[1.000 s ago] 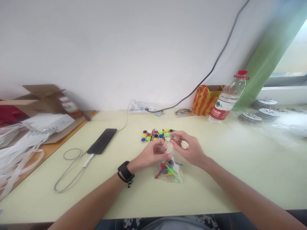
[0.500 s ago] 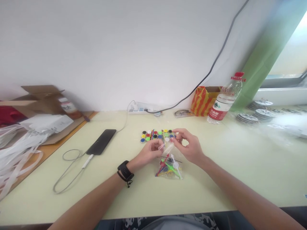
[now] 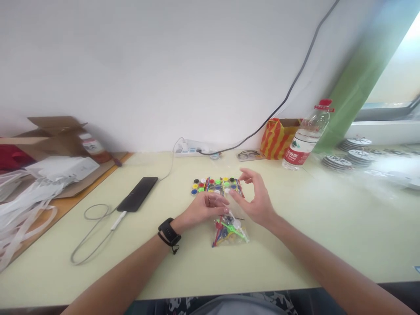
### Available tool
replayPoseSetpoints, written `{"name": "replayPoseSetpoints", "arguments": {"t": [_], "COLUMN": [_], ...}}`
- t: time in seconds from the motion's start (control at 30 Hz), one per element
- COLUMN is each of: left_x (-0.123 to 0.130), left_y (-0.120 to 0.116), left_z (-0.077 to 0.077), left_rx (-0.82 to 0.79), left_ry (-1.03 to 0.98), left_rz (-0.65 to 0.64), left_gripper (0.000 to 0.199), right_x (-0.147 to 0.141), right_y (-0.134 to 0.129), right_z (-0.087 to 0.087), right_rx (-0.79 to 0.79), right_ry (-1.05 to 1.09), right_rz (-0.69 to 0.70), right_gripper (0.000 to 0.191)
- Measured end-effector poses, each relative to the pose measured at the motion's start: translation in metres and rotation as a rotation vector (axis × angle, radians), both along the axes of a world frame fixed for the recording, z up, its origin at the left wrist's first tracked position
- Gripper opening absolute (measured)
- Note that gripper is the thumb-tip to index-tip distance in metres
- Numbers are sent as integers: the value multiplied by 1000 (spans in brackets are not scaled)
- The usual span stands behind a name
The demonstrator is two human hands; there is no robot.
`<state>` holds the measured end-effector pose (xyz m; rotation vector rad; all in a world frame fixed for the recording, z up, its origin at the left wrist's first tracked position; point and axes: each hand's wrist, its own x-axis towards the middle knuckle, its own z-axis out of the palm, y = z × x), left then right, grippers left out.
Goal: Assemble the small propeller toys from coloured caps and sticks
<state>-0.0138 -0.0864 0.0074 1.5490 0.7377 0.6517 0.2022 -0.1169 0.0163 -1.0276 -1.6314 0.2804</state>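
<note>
On the table in front of me is a clear plastic bag point(image 3: 230, 232) with red, green, white, yellow and blue plastic pieces, some shaped like pointers. My left hand point(image 3: 208, 206) is at the bag's upper edge, its thumb and fingers closed on the thin film. To the right, my right hand point(image 3: 257, 199) is held with thumb and fingers apart and nothing visible between them. Beyond both hands lie rows of coloured round pieces point(image 3: 197, 186) and thin coloured sticks, partly hidden by my fingers.
A black phone point(image 3: 138, 194) on a charging cable lies left. Toward the wall are a power strip point(image 3: 188, 148), glasses point(image 3: 248, 155), a striped bag point(image 3: 274, 139) and a water bottle point(image 3: 302, 142). Stacked discs point(image 3: 337, 162) stand right; a cardboard box point(image 3: 59, 135) and white straps point(image 3: 29, 205) are far left.
My right hand has opened, its fingers spreading away from the bag's top. My left hand has shifted slightly down over the bag's edge, and the bag's top has sunk lower.
</note>
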Motion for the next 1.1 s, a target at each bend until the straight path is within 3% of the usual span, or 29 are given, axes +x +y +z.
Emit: {"name": "replayPoseSetpoints", "arguments": {"t": [0.07, 0.17, 0.23, 0.53, 0.63, 0.77, 0.87, 1.1], "left_x": [-2, -2, -2, -12, -12, -12, -13, -12], "left_y": [2, 4, 5, 19, 20, 21, 22, 18], "left_z": [0, 4, 8, 6, 5, 5, 7, 14], "left_rx": [-8, 37, 83, 115, 101, 104, 111, 122], "left_ry": [-13, -23, -37, -97, -109, -116, -104, -99], "left_rz": [20, 40, 87, 273, 294, 305, 298, 278], "left_gripper": [35, 29, 29, 30, 31, 32, 32, 29], "right_x": [4, 10, 11, 18, 22, 24, 25, 26], "right_y": [4, 11, 13, 19, 23, 26, 25, 24], "right_z": [3, 3, 1, 5, 2, -4, -6, -2], "right_rx": [-164, -461, -559, -669, -679, -771, -803, -697], "right_ry": [64, 137, 186, 321, 323, 272, 257, 217], "right_rz": [73, 303, 388, 453, 430, 543, 576, 538], "right_gripper": [63, 47, 38, 40, 44, 53, 47, 42]}}
